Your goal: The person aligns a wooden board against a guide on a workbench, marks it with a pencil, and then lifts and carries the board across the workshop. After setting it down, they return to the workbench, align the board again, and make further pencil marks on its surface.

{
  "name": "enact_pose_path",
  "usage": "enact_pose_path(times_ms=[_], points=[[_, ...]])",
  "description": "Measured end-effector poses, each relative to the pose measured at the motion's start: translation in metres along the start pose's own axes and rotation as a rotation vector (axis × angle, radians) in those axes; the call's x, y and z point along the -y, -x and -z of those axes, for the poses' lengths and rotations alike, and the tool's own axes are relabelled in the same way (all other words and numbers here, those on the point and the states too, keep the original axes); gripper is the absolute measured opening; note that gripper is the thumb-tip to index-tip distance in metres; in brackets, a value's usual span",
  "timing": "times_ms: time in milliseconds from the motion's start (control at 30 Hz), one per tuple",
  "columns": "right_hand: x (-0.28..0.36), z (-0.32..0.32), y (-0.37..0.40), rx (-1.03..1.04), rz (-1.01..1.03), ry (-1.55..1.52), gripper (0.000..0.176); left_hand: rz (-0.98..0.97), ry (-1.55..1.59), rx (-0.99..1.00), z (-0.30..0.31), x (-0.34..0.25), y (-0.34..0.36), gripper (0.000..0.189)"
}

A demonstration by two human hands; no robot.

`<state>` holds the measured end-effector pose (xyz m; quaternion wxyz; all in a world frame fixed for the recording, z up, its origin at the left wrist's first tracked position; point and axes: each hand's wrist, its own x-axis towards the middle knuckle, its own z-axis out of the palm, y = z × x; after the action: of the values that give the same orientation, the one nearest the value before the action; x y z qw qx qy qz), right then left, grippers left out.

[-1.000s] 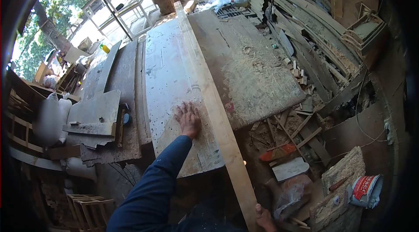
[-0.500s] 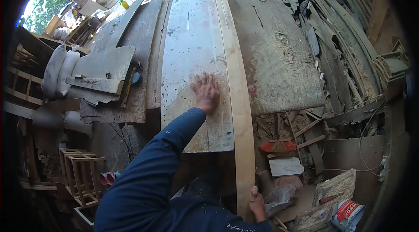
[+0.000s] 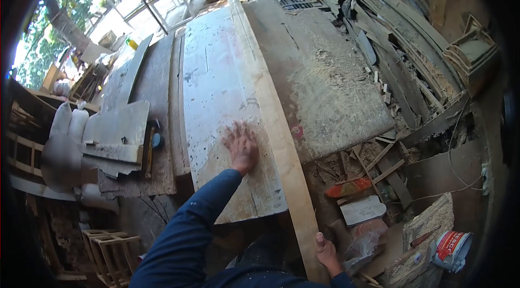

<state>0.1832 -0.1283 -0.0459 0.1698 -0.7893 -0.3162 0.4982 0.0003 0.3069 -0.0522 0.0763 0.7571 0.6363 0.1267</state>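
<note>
Grasping the near part of the long plank [image 3: 283, 147], likely stiff and best held by its edges, the right hand [image 3: 327, 254] steadies it along the right of the worktop [image 3: 208, 98], the left hand [image 3: 242, 150] lying open there.

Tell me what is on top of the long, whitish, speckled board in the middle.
The bare left hand rests on the board, fingers spread; a long, pale wooden plank runs along its right edge. The surface beneath the hand is covered and cannot be seen.

The single view looks forward and steeply down from the person's head.
</note>
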Motion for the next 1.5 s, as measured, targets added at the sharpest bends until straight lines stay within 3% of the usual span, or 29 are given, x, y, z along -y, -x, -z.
enact_pose_path(times_ms=[533, 1333, 1500], points=[[0.063, 0.015, -0.034, -0.003, 0.029, -0.049, 0.093, 0.031, 0.005, 0.083, 0.011, -0.007, -0.002, 0.064], [0.101, 0.016, -0.093, -0.031, 0.116, -0.002, 0.094, 0.009, 0.036, 0.102, 0.015, -0.006, -0.001, 0.066], [0.108, 0.017, -0.107, -0.027, 0.093, -0.009, 0.105, 0.001, 0.041, 0.102, 0.011, -0.003, -0.002, 0.066]])
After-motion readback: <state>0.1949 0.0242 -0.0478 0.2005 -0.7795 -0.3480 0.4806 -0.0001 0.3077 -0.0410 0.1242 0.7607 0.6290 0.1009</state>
